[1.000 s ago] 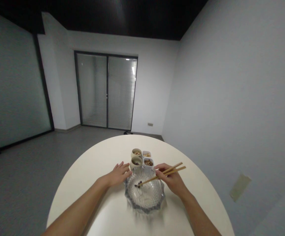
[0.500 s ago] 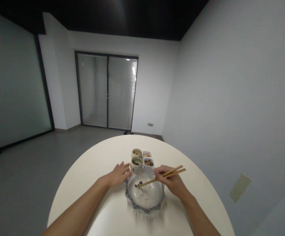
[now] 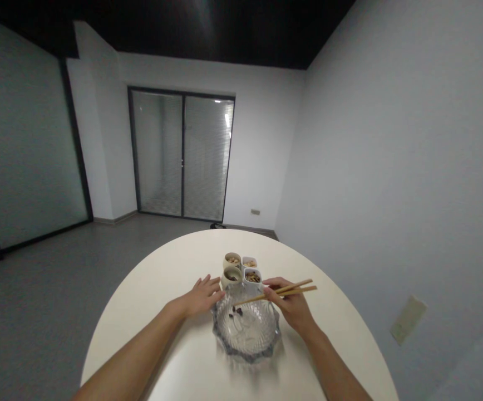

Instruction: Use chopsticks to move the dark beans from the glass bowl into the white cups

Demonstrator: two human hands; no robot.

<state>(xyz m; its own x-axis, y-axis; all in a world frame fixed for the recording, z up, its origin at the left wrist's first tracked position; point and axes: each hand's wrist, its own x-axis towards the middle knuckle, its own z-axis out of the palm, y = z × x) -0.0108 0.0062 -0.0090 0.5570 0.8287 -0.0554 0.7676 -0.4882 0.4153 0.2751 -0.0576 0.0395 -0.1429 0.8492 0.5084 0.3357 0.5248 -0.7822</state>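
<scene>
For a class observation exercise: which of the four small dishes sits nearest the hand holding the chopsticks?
The front square white dish, just beyond the right hand. The other square dish sits behind it, and the two round cups lie further left.

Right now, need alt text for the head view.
A person's right hand holds wooden chopsticks over a glass bowl containing a few dark bits. The open left hand lies beside the bowl on a round white table, and four small cups of food stand just beyond.

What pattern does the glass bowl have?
The glass bowl: clear, faceted, scalloped rim; best in the head view.
</scene>
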